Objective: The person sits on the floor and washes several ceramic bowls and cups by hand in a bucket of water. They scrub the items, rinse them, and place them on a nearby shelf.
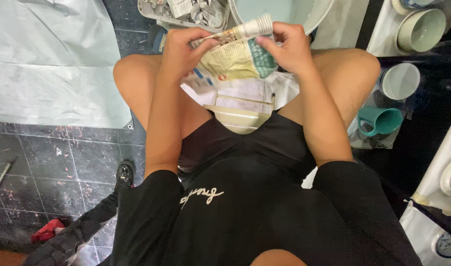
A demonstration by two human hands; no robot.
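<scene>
Seemingly, newspaper sheet (pixel 235 56) pinched between both hands' fingers (pixel 205 45).

Bright even overhead light, soft shadows, mild glare on dark floor tiles (pixel 63 162); sharp centre, wide-angle stretch at edges.

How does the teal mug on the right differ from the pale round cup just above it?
The teal mug lies on its side with its mouth facing left, and a handle shows; the pale round cup is seen from above with its opening toward the camera, and no handle is visible. The mug is saturated teal all over; the cup is whitish inside with a grey-blue rim. Both look empty and lie to the right of the person's knee.
</scene>
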